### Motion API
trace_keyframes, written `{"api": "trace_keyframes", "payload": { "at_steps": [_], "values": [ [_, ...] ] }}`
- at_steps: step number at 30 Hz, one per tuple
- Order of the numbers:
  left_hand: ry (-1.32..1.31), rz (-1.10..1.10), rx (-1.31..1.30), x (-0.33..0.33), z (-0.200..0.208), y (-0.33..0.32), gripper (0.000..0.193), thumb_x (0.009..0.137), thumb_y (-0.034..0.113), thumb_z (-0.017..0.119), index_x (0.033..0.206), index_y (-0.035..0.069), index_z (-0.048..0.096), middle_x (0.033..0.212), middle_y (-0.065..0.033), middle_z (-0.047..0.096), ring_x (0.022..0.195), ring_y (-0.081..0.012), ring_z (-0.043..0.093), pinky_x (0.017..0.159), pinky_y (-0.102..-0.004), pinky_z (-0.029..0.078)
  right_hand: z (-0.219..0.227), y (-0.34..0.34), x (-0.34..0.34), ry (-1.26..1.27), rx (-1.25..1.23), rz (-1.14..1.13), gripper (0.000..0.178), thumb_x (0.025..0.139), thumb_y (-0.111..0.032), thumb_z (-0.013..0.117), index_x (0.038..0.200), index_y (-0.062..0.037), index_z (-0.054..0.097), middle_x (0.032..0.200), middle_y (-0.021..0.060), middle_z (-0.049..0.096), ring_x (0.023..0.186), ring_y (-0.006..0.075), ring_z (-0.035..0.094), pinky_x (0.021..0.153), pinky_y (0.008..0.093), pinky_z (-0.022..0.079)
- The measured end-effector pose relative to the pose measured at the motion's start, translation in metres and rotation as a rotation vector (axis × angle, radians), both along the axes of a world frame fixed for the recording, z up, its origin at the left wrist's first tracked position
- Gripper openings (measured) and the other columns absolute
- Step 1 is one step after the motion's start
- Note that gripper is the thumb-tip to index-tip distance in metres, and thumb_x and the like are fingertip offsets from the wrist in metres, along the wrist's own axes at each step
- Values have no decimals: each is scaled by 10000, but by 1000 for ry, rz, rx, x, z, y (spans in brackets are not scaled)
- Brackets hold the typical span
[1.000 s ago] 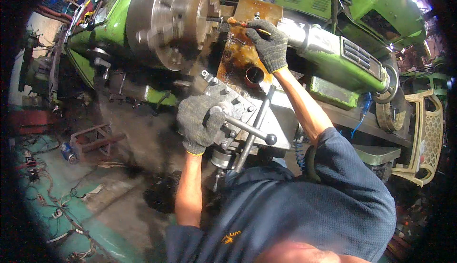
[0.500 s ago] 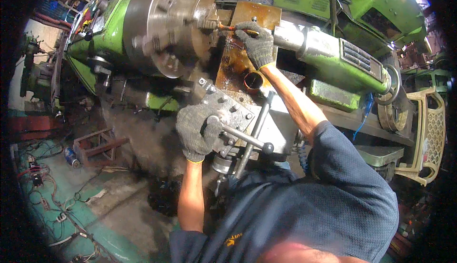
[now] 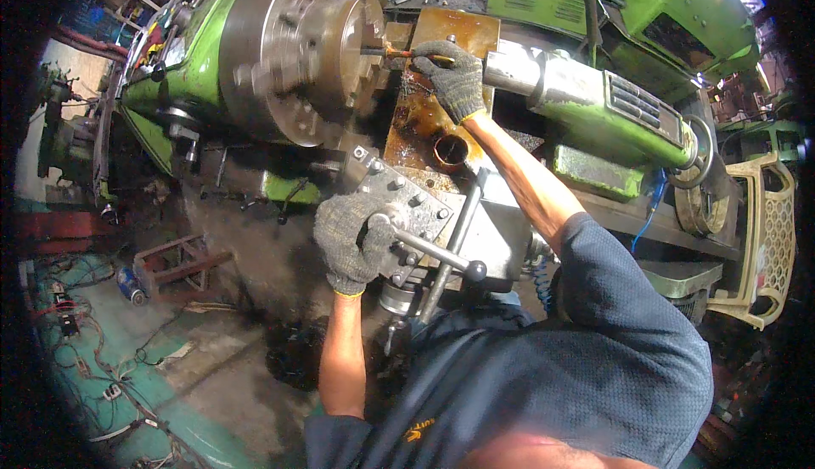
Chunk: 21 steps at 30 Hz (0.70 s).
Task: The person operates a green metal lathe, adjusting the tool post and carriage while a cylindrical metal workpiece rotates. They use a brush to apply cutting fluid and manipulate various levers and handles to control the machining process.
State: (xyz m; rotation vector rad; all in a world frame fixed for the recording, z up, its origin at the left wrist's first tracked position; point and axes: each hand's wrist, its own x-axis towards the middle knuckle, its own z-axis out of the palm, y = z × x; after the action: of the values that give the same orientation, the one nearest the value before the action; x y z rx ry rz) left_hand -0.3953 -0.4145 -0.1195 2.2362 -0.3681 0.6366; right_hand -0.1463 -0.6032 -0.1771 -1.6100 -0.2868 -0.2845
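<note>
My right hand, in a grey knit glove, is closed round a thin brush with an orange and yellow handle. The brush's far end points left into the face of the lathe chuck, which is motion-blurred as if spinning; the tip's exact contact cannot be made out. My left hand, gloved the same way, curls over the left side of the bolted tool post, its thumb by the hub of the clamping lever. What lies under that palm is hidden.
An oily brown plate carries a short metal ring below my right wrist. The green tailstock stands to the right, with a handwheel at its end. Cables and a rusty frame are on the floor at left.
My right hand has moved slightly left, carrying the brush farther toward the chuck face. My left hand stays at the tool post. The chuck is blurred in both frames.
</note>
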Motion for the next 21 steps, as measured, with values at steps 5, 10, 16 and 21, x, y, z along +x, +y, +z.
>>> {"api": "trace_keyframes", "payload": {
  "at_steps": [5, 10, 16, 21],
  "values": [
    [-39, -5, -9, -1, 2, -2, 211, 947, 282, 663, 915, 91, 745, 918, -101, 732, 838, -332, 672, 793, -446, 493, 0, 4, 1, -70, -59, -14, 146, 851, -111, 797, 986, -61, 774, 968, 97, 766, 909, 208, 737, 834, 341, 576],
    [-91, 22, 28, 1, 0, -1, 229, 948, 266, 650, 887, 66, 742, 884, -118, 722, 834, -345, 674, 798, -449, 517, 11, 9, 7, -132, -192, -30, 167, 834, -141, 802, 983, -70, 773, 972, 113, 762, 903, 252, 734, 825, 370, 575],
    [-51, 7, 8, 0, 3, -4, 223, 950, 254, 650, 916, 52, 738, 895, -140, 719, 853, -357, 682, 793, -448, 512, 51, -1, -9, -220, -376, -115, 199, 877, -228, 767, 1024, -95, 764, 985, 109, 772, 866, 232, 747, 773, 367, 581],
    [-118, -20, -40, 1, 4, -5, 213, 948, 242, 658, 891, 55, 744, 835, -147, 709, 772, -367, 665, 726, -460, 498, 93, -55, -89, 141, -349, 16, 192, 889, -176, 772, 1009, -27, 755, 851, 87, 763, 727, 145, 733, 698, 308, 601]
  ]
}}
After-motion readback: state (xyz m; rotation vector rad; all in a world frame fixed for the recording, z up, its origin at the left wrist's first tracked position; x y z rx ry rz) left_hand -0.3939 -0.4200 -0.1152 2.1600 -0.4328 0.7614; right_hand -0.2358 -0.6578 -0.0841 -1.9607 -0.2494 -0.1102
